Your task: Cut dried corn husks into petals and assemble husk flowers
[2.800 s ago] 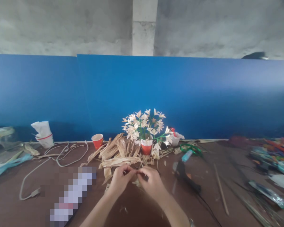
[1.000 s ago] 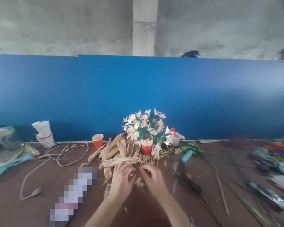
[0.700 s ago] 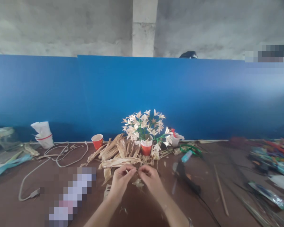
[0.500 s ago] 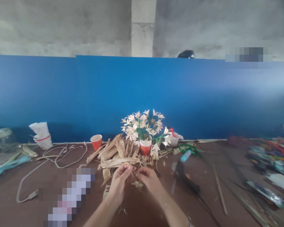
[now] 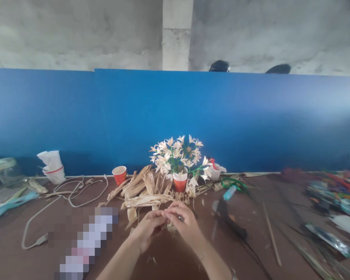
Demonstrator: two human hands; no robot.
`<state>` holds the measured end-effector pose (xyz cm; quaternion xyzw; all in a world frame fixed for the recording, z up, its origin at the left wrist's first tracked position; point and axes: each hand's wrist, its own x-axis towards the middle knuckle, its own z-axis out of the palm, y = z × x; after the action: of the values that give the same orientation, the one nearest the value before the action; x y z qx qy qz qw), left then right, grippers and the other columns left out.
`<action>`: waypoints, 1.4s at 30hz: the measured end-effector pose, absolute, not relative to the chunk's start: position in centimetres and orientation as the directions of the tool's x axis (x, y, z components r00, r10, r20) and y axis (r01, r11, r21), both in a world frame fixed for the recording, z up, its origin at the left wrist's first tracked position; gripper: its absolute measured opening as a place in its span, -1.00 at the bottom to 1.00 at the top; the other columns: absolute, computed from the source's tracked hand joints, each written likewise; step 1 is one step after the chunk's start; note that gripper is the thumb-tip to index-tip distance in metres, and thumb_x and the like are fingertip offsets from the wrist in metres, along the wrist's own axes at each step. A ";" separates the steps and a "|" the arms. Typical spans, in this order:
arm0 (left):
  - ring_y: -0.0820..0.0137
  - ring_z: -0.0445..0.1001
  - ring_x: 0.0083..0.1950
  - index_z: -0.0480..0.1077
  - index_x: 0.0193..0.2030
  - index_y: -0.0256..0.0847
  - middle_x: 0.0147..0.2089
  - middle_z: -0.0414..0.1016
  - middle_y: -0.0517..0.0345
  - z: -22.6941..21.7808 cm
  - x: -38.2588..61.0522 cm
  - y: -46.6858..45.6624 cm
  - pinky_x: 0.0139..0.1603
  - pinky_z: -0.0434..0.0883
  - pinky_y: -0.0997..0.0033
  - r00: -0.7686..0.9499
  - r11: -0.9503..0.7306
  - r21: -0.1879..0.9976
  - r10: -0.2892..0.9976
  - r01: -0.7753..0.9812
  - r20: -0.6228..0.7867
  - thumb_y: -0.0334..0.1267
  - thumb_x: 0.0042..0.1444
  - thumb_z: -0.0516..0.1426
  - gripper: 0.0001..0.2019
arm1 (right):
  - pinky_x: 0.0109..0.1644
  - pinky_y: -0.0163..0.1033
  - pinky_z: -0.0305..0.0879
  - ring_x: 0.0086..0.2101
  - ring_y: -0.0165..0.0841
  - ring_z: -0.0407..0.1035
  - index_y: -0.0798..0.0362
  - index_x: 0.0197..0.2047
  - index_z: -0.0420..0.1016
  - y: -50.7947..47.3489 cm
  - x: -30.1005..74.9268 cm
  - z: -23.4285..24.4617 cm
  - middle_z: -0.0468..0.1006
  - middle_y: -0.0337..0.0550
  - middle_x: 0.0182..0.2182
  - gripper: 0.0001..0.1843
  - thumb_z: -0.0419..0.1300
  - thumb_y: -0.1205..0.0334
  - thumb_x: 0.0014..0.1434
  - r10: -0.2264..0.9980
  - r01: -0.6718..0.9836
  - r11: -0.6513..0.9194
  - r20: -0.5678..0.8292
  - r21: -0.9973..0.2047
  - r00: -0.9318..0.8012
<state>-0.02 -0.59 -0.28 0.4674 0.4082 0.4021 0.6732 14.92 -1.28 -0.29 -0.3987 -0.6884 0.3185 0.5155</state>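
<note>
In the head view my left hand (image 5: 150, 227) and my right hand (image 5: 184, 221) meet at the fingertips over the brown table. Both are closed in a pinch, and whatever lies between the fingers is too small or hidden to make out. Just beyond them lies a pile of dried corn husks (image 5: 147, 188). Pale husk flowers (image 5: 165, 157) on green stems stand in a red and white paper cup (image 5: 180, 183) behind my hands. A small husk scrap (image 5: 152, 259) rests on the table below my wrists.
To the right lie a black glue gun (image 5: 229, 219) with its cable, a thin wooden stick (image 5: 271, 235) and green tape (image 5: 239, 182). Leftward are another red paper cup (image 5: 119, 177), a white cable (image 5: 32, 221) and a white cup (image 5: 55, 174). A blue partition (image 5: 151, 105) closes the far side.
My fingertips have come together; my right hand has shifted slightly up and over toward the left one. A pale strip between them earlier is now hidden. Dark shapes above the partition have changed.
</note>
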 end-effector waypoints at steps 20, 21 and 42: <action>0.49 0.21 -0.54 0.49 -0.54 -0.31 -0.61 0.35 0.22 0.3 0.3 -0.1 -0.49 0.12 0.51 0.324 -0.043 0.992 0.946 0.115 0.003 -0.02 -0.12 0.20 -0.68 | -0.28 -0.30 0.21 -0.38 -0.37 0.29 0.05 -0.50 0.32 -0.9 15.5 -0.8 0.38 -0.18 -0.48 -0.78 0.05 0.24 0.16 0.801 0.463 0.567 0.587 -0.681 -0.116; 0.47 0.23 -0.53 0.48 -0.56 -0.30 -0.62 0.36 0.22 0.2 0.4 -0.1 -0.48 0.13 0.50 0.304 -0.075 0.987 0.952 0.144 0.028 -0.05 -0.10 0.19 -0.70 | -0.29 -0.30 0.21 -0.39 -0.37 0.29 0.05 -0.51 0.31 -0.8 15.5 -0.9 0.38 -0.18 -0.48 -0.78 0.04 0.24 0.16 0.801 0.471 0.564 0.589 -0.679 -0.109; 0.40 0.33 -0.45 0.40 -0.49 -0.26 -0.52 0.41 0.17 -0.1 0.9 -0.6 -0.39 0.24 0.46 0.222 -0.200 0.951 0.964 0.234 0.148 -0.19 -0.02 0.11 -0.82 | -0.34 -0.34 0.21 -0.42 -0.38 0.31 0.08 -0.39 0.43 -1.1 15.7 0.0 0.42 -0.21 -0.48 -0.77 0.08 0.11 0.13 0.934 0.339 0.342 0.357 -0.876 -0.020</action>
<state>0.85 -0.56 -0.10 0.6503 0.4606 0.4208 0.4335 15.66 -1.12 0.04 -0.4902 -0.6492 0.2975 0.4998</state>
